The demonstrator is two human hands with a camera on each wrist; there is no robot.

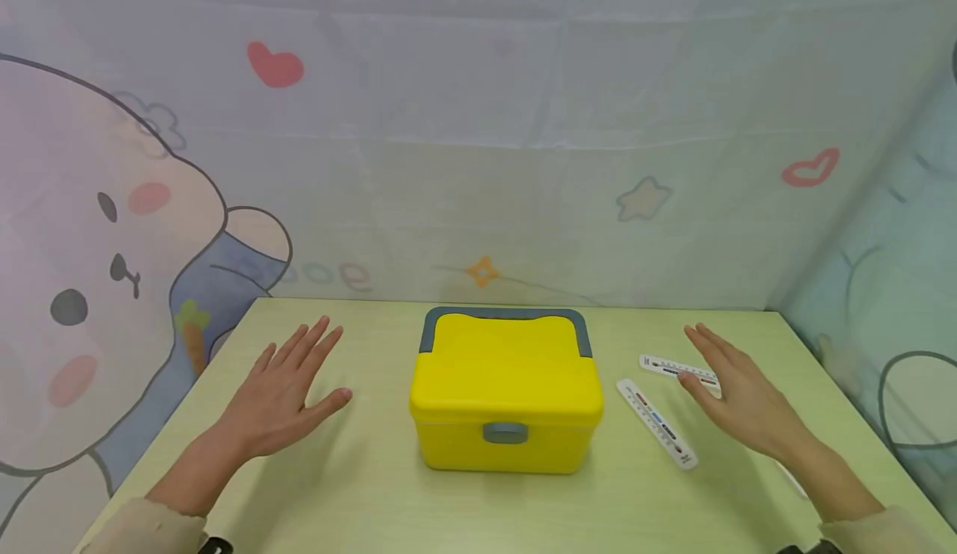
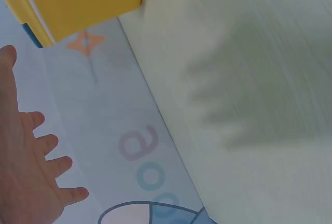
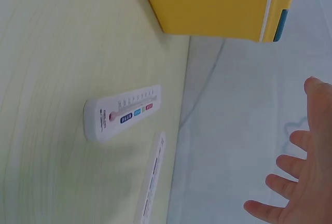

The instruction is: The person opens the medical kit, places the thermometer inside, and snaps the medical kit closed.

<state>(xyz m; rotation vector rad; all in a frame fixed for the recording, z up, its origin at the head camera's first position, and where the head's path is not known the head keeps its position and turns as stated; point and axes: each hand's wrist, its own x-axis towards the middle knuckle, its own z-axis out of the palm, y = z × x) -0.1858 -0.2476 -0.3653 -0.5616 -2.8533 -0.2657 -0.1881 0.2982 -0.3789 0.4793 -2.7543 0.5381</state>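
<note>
A yellow box (image 1: 508, 379) with a grey handle and a grey front latch (image 1: 505, 433) stands on the table, its lid down. To its left, my left hand (image 1: 280, 396) hovers over the table with fingers spread, holding nothing. On the other side my right hand (image 1: 748, 396) is held above the table, fingers straight, likewise holding nothing. Between box and right hand lies a white thermometer (image 1: 658, 424) with a printed scale. A second white thermometer (image 1: 676, 369) lies farther back, partly covered by the right hand in the head view.
The end of another white strip (image 1: 792, 481) shows beside the right wrist, mostly hidden by the forearm. Behind the pale wooden table (image 1: 359, 504) hangs a printed cloth (image 1: 478, 122) with a cartoon bear and hearts; more cloth hangs at the right side.
</note>
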